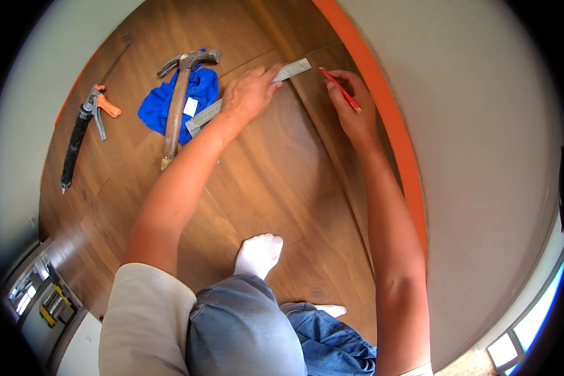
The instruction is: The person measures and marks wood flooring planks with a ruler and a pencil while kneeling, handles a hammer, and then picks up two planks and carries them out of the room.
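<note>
A metal ruler (294, 68) lies slantwise over the wood floor, its far end across the edge of a long plank (323, 135) beside the wall. My left hand (249, 94) grips it around the middle, fingers curled over its edge and hiding part of it. In my right hand (352, 108) is a red pencil (341, 91), pinched between thumb and fingers. One end of the pencil points toward the ruler's far end, a small gap apart from it.
Left of the ruler, a claw hammer (177, 103) rests on a blue cloth (153, 106) beside a small white block (191, 106). Farther left lies a caulking gun (78, 138) with an orange part. An orange strip (402, 141) borders the right wall (470, 156). My socked foot (259, 255) stands below.
</note>
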Action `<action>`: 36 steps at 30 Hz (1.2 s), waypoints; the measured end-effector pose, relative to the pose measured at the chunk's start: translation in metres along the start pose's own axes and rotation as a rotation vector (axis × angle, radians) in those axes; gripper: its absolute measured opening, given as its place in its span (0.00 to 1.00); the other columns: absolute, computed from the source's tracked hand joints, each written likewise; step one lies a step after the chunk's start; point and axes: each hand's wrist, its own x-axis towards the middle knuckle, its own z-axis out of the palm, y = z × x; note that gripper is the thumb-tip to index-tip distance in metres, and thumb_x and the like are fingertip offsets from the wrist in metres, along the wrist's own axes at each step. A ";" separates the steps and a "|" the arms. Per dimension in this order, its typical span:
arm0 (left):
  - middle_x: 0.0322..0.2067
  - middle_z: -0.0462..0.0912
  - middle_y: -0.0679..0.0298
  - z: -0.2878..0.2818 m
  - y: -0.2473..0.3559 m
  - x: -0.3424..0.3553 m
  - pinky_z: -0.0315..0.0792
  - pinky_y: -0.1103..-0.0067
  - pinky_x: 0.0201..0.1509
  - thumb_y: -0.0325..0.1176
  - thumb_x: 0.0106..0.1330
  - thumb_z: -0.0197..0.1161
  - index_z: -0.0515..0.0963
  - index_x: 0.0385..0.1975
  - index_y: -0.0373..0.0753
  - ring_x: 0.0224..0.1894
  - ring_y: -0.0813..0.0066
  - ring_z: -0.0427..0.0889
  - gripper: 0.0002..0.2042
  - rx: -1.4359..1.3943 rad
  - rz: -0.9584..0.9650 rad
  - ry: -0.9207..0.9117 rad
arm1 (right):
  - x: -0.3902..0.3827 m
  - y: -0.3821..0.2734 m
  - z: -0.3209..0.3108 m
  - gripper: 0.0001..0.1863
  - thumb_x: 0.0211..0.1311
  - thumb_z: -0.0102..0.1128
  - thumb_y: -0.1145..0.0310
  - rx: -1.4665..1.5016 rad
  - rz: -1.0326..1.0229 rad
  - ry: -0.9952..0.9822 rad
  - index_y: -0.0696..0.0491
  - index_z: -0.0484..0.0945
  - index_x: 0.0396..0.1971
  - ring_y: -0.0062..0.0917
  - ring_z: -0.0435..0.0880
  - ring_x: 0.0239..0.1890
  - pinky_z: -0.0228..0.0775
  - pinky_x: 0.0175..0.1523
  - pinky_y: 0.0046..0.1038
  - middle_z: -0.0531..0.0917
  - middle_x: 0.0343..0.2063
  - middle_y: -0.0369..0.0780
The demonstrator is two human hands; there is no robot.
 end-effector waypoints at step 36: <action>0.42 0.79 0.54 -0.017 0.035 -0.024 0.77 0.59 0.41 0.44 0.73 0.62 0.75 0.66 0.51 0.46 0.49 0.82 0.22 0.071 -0.075 -0.082 | -0.184 -0.021 -0.127 0.07 0.65 0.58 0.69 -0.503 0.025 -0.318 0.57 0.78 0.37 0.48 0.80 0.42 0.73 0.47 0.45 0.81 0.37 0.49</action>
